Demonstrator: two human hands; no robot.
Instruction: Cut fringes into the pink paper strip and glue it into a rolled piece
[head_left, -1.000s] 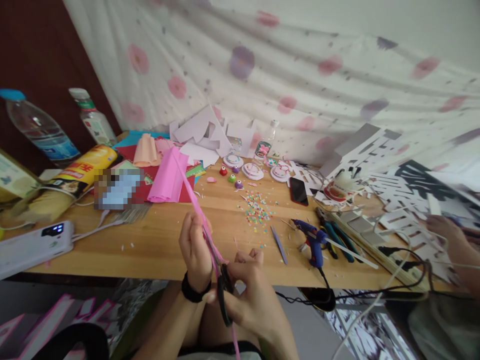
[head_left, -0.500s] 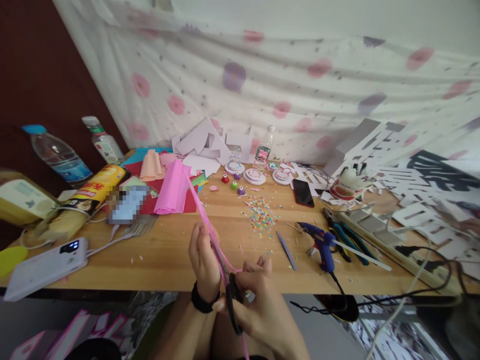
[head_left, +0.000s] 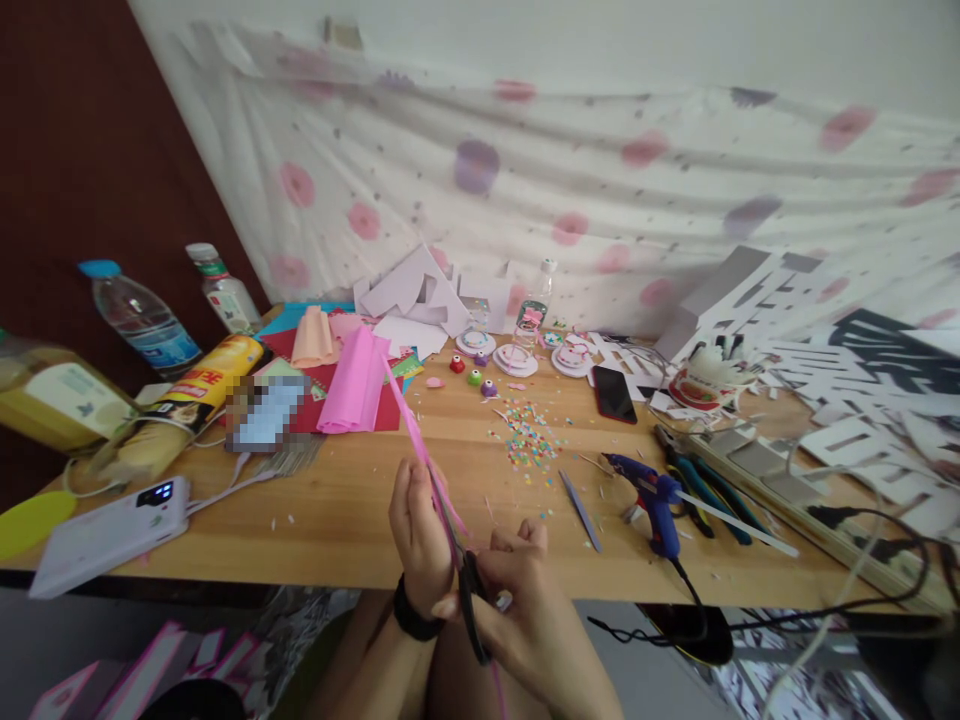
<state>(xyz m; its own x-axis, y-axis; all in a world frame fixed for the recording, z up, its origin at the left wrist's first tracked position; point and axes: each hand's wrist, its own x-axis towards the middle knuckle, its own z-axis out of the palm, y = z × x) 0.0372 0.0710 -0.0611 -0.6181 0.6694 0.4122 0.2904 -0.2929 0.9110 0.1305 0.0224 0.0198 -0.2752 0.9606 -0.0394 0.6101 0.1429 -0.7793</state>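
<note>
Right grip (head_left: pixel 525 600) around scissors (head_left: pixel 471 600), seemingly mid-strip (head_left: pixel 420 450).

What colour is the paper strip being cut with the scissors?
Pink; the paper strip shows best in the head view.

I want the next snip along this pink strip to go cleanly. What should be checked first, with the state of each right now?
1. Left hand grips the pink paper strip: ok, fingers pinch it above the blades.
2. Right hand holds the scissors: ok, fingers are in the black handles.
3. Strip runs taut from the pink paper roll on the table: ok, it looks straight.
4. Left fingertips are out of the blades' path: cannot tell, they sit close.
5. Blades follow the strip's line: cannot tell, the hands hide the tips.
6. Glue gun is away from the hands: ok, it lies to the right.
</note>
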